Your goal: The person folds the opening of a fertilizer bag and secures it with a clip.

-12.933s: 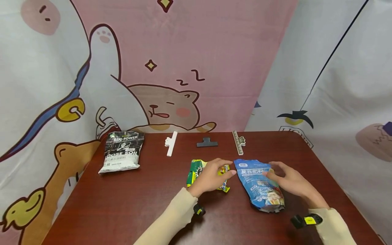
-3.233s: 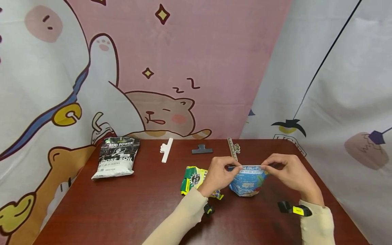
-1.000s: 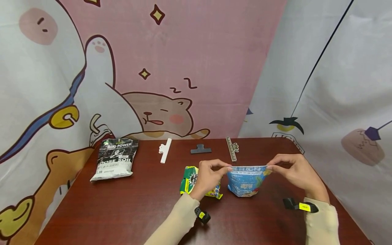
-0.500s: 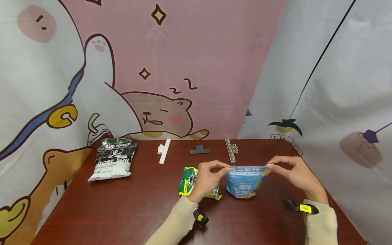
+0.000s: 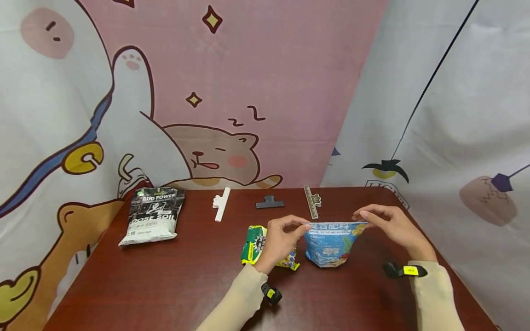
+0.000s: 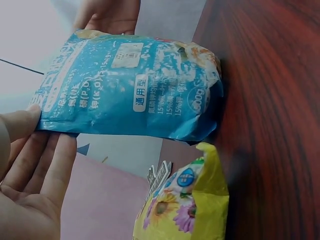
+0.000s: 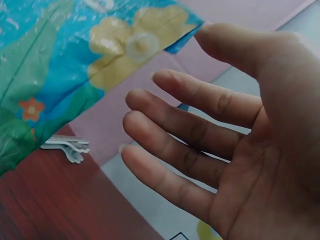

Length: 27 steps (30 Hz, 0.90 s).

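A blue fertilizer bag (image 5: 330, 248), its top folded over into a straight edge, stands upright on the table in the head view. With thumb and fingers, my left hand (image 5: 279, 241) pinches the bag's top left corner; the left wrist view shows the fingertips (image 6: 62, 145) behind the blue film. At the top right corner is my right hand (image 5: 395, 230). Seen from the right wrist, its thumb (image 7: 225, 45) lies at the bag's corner while its fingers (image 7: 175, 125) stretch out, apart from the film. Partly behind my left wrist lies a green and yellow packet (image 5: 253, 243).
Along the table's back edge lie a white clip (image 5: 221, 204), a dark grey clip (image 5: 270, 202) and a metallic clip (image 5: 312, 203). A black and white soil bag (image 5: 153, 216) lies at the left on the brown table (image 5: 165, 285). A printed cloth (image 5: 290, 92) hangs behind.
Earlier the blue bag lay flat; it now stands with its top edge pulled taut. Over the last half second my right hand loosened its pinch, its fingers lifting slightly off the corner.
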### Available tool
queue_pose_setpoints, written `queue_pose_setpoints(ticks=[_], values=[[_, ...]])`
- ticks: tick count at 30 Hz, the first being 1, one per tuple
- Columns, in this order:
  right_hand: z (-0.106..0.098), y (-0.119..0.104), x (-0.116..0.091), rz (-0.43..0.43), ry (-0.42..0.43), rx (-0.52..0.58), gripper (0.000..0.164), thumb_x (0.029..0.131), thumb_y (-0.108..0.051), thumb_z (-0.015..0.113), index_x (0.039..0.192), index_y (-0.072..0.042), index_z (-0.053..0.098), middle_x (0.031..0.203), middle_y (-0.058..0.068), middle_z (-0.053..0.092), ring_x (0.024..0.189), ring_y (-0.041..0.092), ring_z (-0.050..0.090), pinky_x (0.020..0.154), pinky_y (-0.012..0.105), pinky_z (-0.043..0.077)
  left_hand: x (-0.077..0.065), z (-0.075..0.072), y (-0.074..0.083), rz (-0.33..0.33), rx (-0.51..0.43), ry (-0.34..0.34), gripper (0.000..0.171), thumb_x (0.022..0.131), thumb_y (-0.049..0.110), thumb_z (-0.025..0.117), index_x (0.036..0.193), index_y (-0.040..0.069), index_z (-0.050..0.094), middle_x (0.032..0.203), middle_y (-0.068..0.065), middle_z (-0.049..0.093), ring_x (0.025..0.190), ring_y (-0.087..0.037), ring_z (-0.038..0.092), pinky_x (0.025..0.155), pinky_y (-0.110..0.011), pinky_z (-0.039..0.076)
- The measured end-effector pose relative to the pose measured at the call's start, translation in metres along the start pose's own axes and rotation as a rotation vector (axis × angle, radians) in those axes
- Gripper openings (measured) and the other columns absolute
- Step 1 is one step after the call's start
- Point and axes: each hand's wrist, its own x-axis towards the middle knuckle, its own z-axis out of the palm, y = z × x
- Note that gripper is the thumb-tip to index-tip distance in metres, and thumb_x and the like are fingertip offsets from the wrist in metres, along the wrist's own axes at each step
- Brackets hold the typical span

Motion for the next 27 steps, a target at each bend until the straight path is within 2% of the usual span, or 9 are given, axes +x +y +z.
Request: queue_pose_setpoints(ticks=[3, 8, 12, 17, 24, 27], values=[[0.000, 0.004, 0.007, 0.001, -0.018, -0.007, 0.028, 0.106, -0.037, 0.057, 0.122, -0.019, 0.072, 0.116, 0.004, 0.076, 0.101, 0.007, 0.072, 0.085, 0.024, 0.058, 0.000, 0.001, 0.000, 0.003, -0.005, -0.006, 0.012, 0.094, 0.035, 0.075, 0.104, 0.028, 0.080, 0.097, 0.006, 0.078, 0.077, -0.006, 0.070, 0.066, -0.027, 0.058], [0.003, 0.010, 0.019, 0.026, -0.058, -0.006, 0.031, 0.104, -0.042, 0.059, 0.127, -0.024, 0.068, 0.124, 0.007, 0.073, 0.108, 0.016, 0.073, 0.088, 0.024, 0.058, 0.000, 0.001, -0.001, -0.003, 0.000, -0.005, 0.011, 0.095, 0.034, 0.075, 0.103, 0.028, 0.079, 0.097, 0.006, 0.078, 0.078, -0.005, 0.071, 0.067, -0.027, 0.059], [0.005, 0.013, 0.031, 0.052, -0.085, -0.010, 0.038, 0.101, -0.046, 0.062, 0.131, -0.022, 0.066, 0.131, 0.010, 0.070, 0.112, 0.026, 0.072, 0.090, 0.036, 0.061, 0.001, 0.001, -0.002, -0.007, 0.001, -0.006, 0.011, 0.095, 0.033, 0.075, 0.103, 0.028, 0.079, 0.097, 0.006, 0.078, 0.077, -0.005, 0.070, 0.067, -0.027, 0.059], [0.005, 0.019, 0.045, 0.069, -0.110, -0.039, 0.044, 0.099, -0.051, 0.063, 0.133, -0.022, 0.065, 0.135, 0.010, 0.067, 0.115, 0.035, 0.071, 0.095, 0.052, 0.058, 0.002, 0.000, -0.001, -0.008, 0.002, -0.002, 0.012, 0.095, 0.034, 0.075, 0.103, 0.027, 0.080, 0.097, 0.004, 0.079, 0.076, -0.005, 0.070, 0.067, -0.026, 0.058], [0.005, 0.024, 0.062, 0.037, -0.125, -0.186, 0.050, 0.098, -0.056, 0.063, 0.136, -0.024, 0.063, 0.138, 0.008, 0.066, 0.127, 0.036, 0.061, 0.102, 0.065, 0.048, 0.002, 0.000, -0.001, -0.026, -0.010, -0.006, 0.012, 0.095, 0.033, 0.075, 0.103, 0.026, 0.080, 0.099, 0.002, 0.079, 0.082, -0.014, 0.073, 0.070, -0.024, 0.058], [0.006, 0.027, 0.071, 0.028, -0.142, -0.205, 0.052, 0.097, -0.053, 0.065, 0.139, -0.021, 0.061, 0.140, 0.010, 0.064, 0.131, 0.038, 0.057, 0.104, 0.068, 0.046, 0.002, 0.000, -0.001, -0.033, -0.017, -0.004, 0.012, 0.095, 0.032, 0.075, 0.104, 0.026, 0.080, 0.100, 0.001, 0.079, 0.086, -0.019, 0.075, 0.071, -0.024, 0.058]])
